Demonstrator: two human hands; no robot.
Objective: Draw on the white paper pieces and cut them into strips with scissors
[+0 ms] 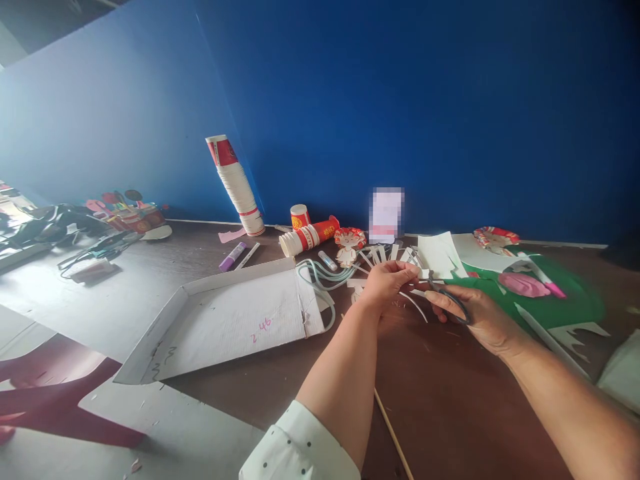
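In the head view my left hand (387, 285) is closed in a pinch above the table, with a thin white paper strip (417, 305) curving down beside its fingers. My right hand (477, 319) grips scissors by their dark handle (456, 303). The blades point left, close to the fingertips of my left hand; how far apart they are I cannot tell. Just behind the hands lie several cut white strips (381, 253) and a white paper sheet (440, 255) with a jagged edge. A small paper figure (347, 247) with red trim stands to their left.
A tall leaning stack of paper cups (235, 187) stands by the blue partition (350, 100), with red cups (310, 237) lying nearby. A shallow white cardboard lid (225, 320) sits left. Green paper (575, 290) and a pink marker (554, 289) lie right; a wooden stick (393, 430) is in front.
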